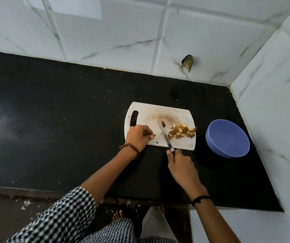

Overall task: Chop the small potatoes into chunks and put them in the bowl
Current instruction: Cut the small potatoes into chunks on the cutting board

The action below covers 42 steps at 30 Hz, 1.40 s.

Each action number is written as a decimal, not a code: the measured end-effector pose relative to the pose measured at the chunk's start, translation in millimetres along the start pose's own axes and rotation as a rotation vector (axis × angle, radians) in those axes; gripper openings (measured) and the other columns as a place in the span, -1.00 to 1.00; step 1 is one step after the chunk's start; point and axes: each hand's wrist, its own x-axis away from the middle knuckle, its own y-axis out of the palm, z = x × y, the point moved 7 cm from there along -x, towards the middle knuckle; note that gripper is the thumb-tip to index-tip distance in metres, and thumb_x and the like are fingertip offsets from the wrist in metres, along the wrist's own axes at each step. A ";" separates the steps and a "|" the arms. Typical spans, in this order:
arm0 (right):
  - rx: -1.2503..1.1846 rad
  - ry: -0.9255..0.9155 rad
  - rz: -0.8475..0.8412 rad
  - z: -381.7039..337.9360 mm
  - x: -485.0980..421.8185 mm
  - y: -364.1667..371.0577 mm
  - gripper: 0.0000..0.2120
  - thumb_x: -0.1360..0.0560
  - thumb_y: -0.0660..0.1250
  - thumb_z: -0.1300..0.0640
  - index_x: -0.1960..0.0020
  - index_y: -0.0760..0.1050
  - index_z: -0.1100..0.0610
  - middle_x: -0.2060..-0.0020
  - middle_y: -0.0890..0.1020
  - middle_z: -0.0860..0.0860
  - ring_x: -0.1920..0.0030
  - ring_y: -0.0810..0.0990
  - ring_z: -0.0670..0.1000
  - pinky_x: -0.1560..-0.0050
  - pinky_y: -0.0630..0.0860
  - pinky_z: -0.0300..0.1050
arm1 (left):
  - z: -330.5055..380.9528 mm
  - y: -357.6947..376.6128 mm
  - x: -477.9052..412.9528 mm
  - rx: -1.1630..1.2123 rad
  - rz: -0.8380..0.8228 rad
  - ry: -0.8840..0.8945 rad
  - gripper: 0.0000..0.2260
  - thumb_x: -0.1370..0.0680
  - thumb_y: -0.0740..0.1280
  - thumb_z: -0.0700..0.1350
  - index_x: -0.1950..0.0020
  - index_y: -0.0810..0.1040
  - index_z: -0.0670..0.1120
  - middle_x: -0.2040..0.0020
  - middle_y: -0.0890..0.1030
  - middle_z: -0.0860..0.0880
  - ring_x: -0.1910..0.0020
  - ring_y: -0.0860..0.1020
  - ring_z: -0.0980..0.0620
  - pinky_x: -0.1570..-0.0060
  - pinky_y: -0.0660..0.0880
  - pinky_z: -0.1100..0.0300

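Black-and-white checked sleeve [67, 213], brown bead bracelet [130, 149], black wrist thread [200, 199]

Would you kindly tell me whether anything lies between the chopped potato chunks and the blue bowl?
Nothing visible does. The potato chunks lie at the right end of the cutting board, and the blue bowl stands just beyond that edge on the counter. The knife is left of the pile.

Your surface [70, 120]: black polished stone look, glossy, sheen at left, pale crumbs specking it.
Cutting board [158, 111]: white plastic, matt, scuffed, brown-stained in middle.
Knife [165, 135]: bright smooth metal blade, dark handle.
Potato chunks [181, 132]: brown skin, pale cut faces.
Bowl [228, 135]: blue, plastic look, smooth, soft sheen.
Wall tiles [123, 32]: white, marble-patterned, glossy.
Your sleeve [67, 213]: woven checked cloth.
Left wrist: wooden-looking bead bracelet [132, 149]. Right wrist: black cord [199, 199].
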 end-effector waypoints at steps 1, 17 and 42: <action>-0.025 0.010 -0.003 -0.1 -3.0 -0.9 -0.61 -0.67 0.01 -0.21 -0.14 0.40 0.06 0.02 0.59 0.06 0.02 0.62 0.08 -0.01 0.59 0.11 | 0.1 1.5 0.6 0.031 0.003 -0.004 -0.88 -0.45 0.47 -0.15 0.02 0.66 -0.10 0.10 0.66 0.04 0.11 0.59 0.20 0.02 0.53 0.36; -0.152 0.037 -0.054 -7.1 2.3 21.3 -0.66 -0.68 0.01 -0.19 -0.11 0.39 0.03 0.12 0.52 -0.02 0.06 0.62 0.01 -0.05 0.61 0.08 | 8.1 12.9 -8.1 -0.197 0.035 0.162 -0.90 -0.48 0.44 -0.12 0.02 0.68 -0.01 0.09 0.62 0.04 0.09 0.56 0.11 -0.01 0.57 0.15; 0.011 0.100 -0.206 14.0 25.9 30.4 -0.71 -0.70 -0.01 -0.15 -0.15 0.37 0.00 0.07 0.55 -0.02 0.12 0.59 -0.07 0.10 0.59 -0.13 | 7.2 14.7 -5.7 -0.141 0.084 0.127 -0.92 -0.47 0.44 -0.15 0.06 0.68 -0.06 0.12 0.61 0.04 0.11 0.55 0.13 0.04 0.56 0.20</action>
